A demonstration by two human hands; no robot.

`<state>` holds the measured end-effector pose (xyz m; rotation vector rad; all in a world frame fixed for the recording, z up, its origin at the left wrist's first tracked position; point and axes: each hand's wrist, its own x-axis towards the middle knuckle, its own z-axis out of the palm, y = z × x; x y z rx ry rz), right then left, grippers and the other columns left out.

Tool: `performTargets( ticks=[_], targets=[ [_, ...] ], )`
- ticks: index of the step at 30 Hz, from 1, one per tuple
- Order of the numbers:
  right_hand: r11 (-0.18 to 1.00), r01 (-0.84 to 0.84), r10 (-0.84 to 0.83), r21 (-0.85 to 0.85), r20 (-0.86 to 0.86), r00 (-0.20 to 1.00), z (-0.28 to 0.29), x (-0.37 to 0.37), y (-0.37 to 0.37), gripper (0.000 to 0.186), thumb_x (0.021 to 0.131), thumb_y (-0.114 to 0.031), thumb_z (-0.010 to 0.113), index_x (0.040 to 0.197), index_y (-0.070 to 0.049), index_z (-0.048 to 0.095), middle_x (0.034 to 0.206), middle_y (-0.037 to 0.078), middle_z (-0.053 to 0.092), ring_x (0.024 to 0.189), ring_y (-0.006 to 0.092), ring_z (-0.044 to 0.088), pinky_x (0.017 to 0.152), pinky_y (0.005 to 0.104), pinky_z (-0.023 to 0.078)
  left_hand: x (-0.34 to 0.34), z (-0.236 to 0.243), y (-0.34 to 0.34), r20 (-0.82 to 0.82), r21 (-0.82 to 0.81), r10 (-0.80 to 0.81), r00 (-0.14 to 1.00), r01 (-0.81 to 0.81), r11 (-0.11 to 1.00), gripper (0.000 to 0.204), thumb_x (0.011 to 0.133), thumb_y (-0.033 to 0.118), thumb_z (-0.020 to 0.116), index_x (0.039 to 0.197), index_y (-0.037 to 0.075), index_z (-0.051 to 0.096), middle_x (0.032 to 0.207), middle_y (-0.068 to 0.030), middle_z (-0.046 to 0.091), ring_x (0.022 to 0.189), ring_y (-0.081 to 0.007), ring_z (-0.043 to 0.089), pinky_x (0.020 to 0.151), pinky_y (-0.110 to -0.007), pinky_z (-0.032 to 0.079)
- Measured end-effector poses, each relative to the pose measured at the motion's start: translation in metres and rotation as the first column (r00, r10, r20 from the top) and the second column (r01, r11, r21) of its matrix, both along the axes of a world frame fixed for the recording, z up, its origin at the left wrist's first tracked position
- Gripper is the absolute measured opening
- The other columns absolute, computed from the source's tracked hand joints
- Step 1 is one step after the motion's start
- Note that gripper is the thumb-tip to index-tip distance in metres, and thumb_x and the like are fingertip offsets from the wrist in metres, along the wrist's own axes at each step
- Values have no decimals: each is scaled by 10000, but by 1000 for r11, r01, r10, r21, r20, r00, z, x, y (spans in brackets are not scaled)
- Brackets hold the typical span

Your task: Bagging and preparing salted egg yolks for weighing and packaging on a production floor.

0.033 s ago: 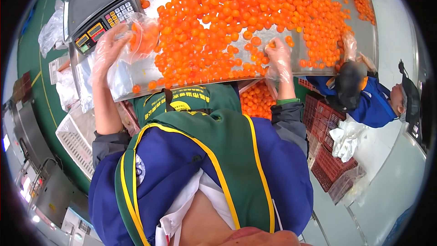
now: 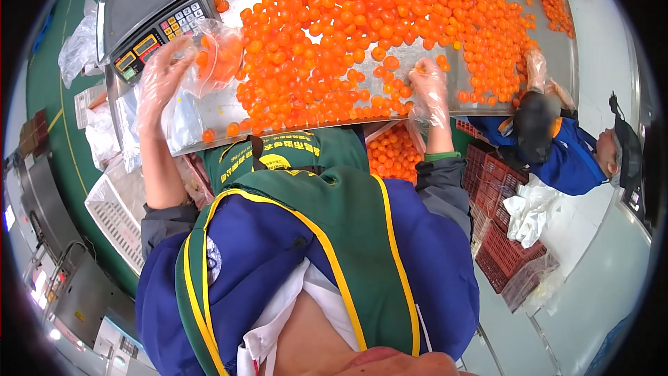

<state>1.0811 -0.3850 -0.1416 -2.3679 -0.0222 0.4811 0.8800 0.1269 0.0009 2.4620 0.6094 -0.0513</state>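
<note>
Glossy round orange balls that look like salted egg yolks [image 2: 362,10] are spread over a metal table [image 2: 459,83]. My left hand [image 2: 165,73], in a clear thin glove, is closed on the edge of a clear plastic bag [image 2: 221,59] with several yolks inside. The bag rests at the left side of the heap, beside a scale. My right hand [image 2: 428,83], gloved too, is at the near side of the heap with its fingers curled together. A bit of orange shows at its fingertips; the rest of what it grips is hidden.
A digital scale [image 2: 149,14] stands at the table's left. Below the table's front edge is a container of more yolks [image 2: 391,153]. A white crate [image 2: 115,202] is at lower left, red crates [image 2: 504,251] at right. A co-worker's gloved hand [image 2: 536,69] reaches onto the table at right.
My right hand has shifted slightly to the right. My left hand has moved only a little, still at the bag.
</note>
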Motion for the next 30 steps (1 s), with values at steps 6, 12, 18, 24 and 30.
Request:
performTargets(
  ticks=[6,12,18,24,30],
  targets=[
    [975,-202,207,-88,45,977,41,-31,9,122,829,-132,674,904,-36,678,826,177,696,740,292,680,703,406,532,-32,32,-18,276,-29,126,953,-123,992,316,955,179,683,1234,30,693,1185,-95,715,1004,-186,678,870,-332,548],
    [982,-178,172,-68,-84,981,29,-32,10,152,828,-123,716,897,-6,646,749,156,665,691,231,672,655,390,533,1,22,-84,212,-589,109,971,38,807,265,968,123,650,1214,48,715,1111,-25,714,966,-107,638,817,-267,531],
    [891,211,-42,402,-388,921,23,-28,-3,51,869,-26,678,904,-33,642,795,46,651,686,141,648,584,269,491,37,-9,-152,-60,-887,-92,994,-11,462,319,972,309,667,1147,46,717,1052,-26,702,906,-119,628,821,-281,518],
    [634,432,-15,641,-548,836,42,-39,32,127,870,-17,679,982,-71,651,1006,54,691,864,165,713,544,200,468,71,-84,-206,-223,-975,-237,945,-217,52,419,1018,393,602,1226,30,624,1072,-109,698,855,-172,673,790,-302,581],
    [672,245,83,699,-400,913,59,-53,86,202,856,-45,720,1050,-69,672,1020,53,720,869,144,718,574,228,468,95,-167,-235,-339,-700,-218,915,-401,-591,410,1084,358,468,1268,-9,481,1067,-239,657,846,-292,683,778,-364,632]
  ],
)
